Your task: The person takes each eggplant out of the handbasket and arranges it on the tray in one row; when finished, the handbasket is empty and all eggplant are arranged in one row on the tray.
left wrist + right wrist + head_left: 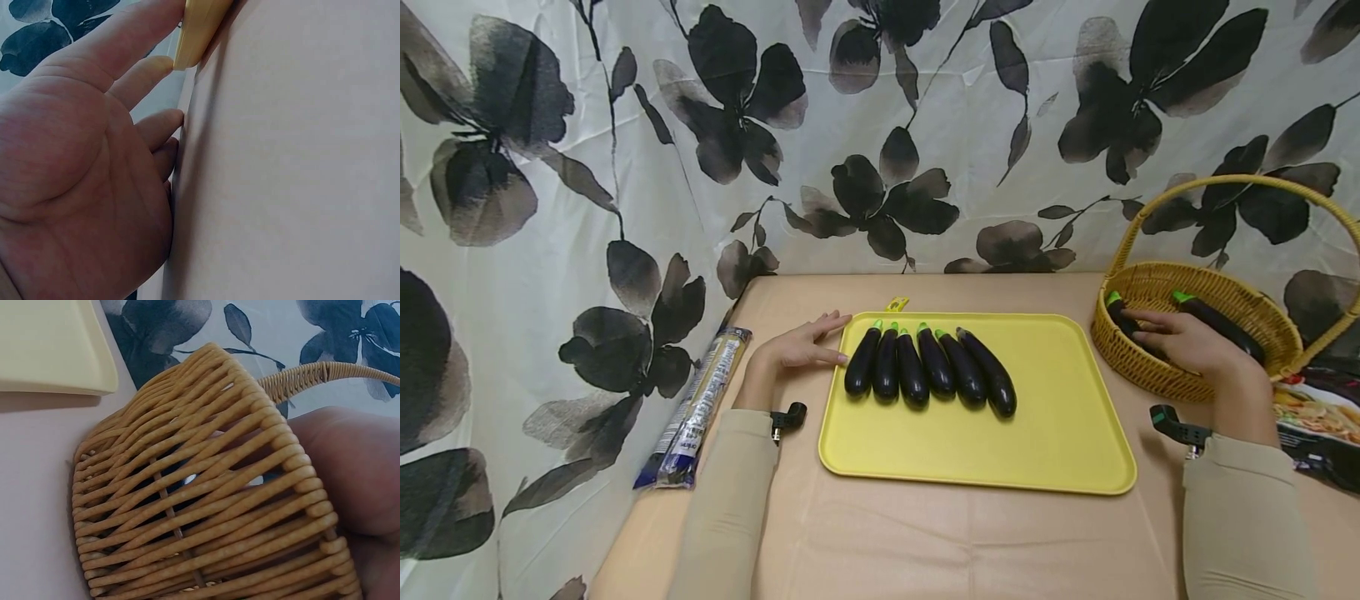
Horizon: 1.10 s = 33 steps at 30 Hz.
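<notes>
My left hand (805, 342) lies at the left edge of a yellow tray (1060, 417), fingers extended, fingertips right at its rim. In the left wrist view, two fingers of the left hand (81, 137) meet the tray's side (200, 31). Several dark purple eggplants (913, 371) lie side by side on the tray, green stem ends toward the back. My right hand (1198, 342) reaches into a wicker basket (1157, 379), fingers over one eggplant (1117, 310); I cannot tell whether they grip it. Another eggplant (1221, 325) lies beyond the hand. In the right wrist view, basket weave (206, 487) hides the fingertips.
A long blue-and-clear plastic package (700, 408) lies left of the left forearm. A small yellow object (897, 305) is behind the tray. A printed food packet (1318, 417) lies right of the right wrist. The basket's tall handle (1240, 179) arches upward before a floral cloth (977, 125).
</notes>
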Tool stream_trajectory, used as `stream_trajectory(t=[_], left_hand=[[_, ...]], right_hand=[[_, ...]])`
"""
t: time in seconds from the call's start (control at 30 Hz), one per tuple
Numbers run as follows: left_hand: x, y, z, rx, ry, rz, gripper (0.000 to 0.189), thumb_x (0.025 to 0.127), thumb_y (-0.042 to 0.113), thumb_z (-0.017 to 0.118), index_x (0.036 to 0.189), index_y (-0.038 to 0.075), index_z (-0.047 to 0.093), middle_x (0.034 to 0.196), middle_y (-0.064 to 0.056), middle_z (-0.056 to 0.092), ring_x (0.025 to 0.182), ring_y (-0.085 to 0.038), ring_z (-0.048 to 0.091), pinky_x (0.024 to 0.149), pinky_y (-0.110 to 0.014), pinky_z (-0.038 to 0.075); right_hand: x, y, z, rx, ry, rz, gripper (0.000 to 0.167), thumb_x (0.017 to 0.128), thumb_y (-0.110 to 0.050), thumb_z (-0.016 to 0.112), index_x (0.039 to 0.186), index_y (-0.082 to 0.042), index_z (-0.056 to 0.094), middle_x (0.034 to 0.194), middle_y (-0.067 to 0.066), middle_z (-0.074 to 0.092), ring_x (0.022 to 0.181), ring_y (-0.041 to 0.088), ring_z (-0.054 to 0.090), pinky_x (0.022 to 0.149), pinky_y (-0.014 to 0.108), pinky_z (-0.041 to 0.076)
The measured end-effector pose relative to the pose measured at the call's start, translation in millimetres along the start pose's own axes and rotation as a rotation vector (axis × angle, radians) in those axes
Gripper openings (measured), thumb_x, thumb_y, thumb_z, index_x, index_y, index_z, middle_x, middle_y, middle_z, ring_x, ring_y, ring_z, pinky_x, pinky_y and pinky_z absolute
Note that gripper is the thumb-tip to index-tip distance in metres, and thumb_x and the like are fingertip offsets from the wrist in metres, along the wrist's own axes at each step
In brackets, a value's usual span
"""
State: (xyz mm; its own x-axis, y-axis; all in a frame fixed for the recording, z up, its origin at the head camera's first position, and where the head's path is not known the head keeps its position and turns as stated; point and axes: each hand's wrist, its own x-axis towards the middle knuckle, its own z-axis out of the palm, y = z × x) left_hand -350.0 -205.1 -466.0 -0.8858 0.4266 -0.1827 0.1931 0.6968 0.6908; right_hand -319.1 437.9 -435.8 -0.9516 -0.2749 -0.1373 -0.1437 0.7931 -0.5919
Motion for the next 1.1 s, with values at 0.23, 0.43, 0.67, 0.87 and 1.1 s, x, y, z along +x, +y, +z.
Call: stream_trajectory(t=[0.23,0.43,0.67,0.87,1.1], left_hand=[[-3.7,-1.7,-1.3,-0.001,-0.012,0.017,0.094,0.087,0.043,0.084,0.165,0.029,0.033,0.177,-0.007,0.006,0.164,-0.029,-0.006,0.131,-0.06,-0.002],[-4.7,-4.9,-3.0,-0.014,-0.019,0.027,0.092,0.088,0.04,0.083,0.165,0.027,0.033,0.177,-0.008,0.006,0.164,-0.03,-0.007,0.13,-0.062,-0.003],[-8.6,-4.7,-4.3,-0.002,-0.025,0.021,0.092,0.088,0.042,0.083,0.165,0.029,0.033,0.177,-0.007,0.006,0.164,-0.03,-0.005,0.13,-0.061,-0.001],[-12.2,-4.8,-5.6,0.015,-0.03,0.026,0.094,0.088,0.045,0.083,0.165,0.029,0.032,0.177,-0.007,0.006,0.164,-0.03,-0.005,0.131,-0.061,-0.001],[-13.9,-6.5,-6.9,0.019,-0.038,0.035,0.094,0.088,0.044,0.083,0.165,0.027,0.031,0.177,-0.007,0.006,0.164,-0.03,-0.006,0.131,-0.06,-0.001]], right_hand=[[-11.4,-2.4,0.0,0.147,0.018,0.0,0.055,0.112,-0.011,0.039,0.165,-0.008,0.025,0.153,0.043,0.038,0.059,0.004,0.05,0.045,0.034,0.042],[-20.1,-10.3,3.5,0.18,0.049,0.038,0.055,0.113,-0.015,0.04,0.166,-0.013,0.024,0.152,0.041,0.041,0.045,0.011,0.033,0.044,0.031,0.041],[-29.0,-17.3,7.5,0.239,0.106,0.052,0.056,0.113,-0.02,0.043,0.166,-0.019,0.026,0.154,0.034,0.04,0.043,0.01,0.033,0.043,0.033,0.042],[-36.5,-24.8,8.8,0.242,0.183,0.061,0.057,0.112,-0.028,0.048,0.165,-0.022,0.03,0.156,0.032,0.038,0.094,0.0,0.05,0.063,0.021,0.051],[-47.2,-38.8,9.4,0.234,0.302,0.03,0.06,0.108,-0.04,0.054,0.163,-0.021,0.038,0.136,0.006,0.049,0.098,0.003,0.048,0.073,0.009,0.048]])
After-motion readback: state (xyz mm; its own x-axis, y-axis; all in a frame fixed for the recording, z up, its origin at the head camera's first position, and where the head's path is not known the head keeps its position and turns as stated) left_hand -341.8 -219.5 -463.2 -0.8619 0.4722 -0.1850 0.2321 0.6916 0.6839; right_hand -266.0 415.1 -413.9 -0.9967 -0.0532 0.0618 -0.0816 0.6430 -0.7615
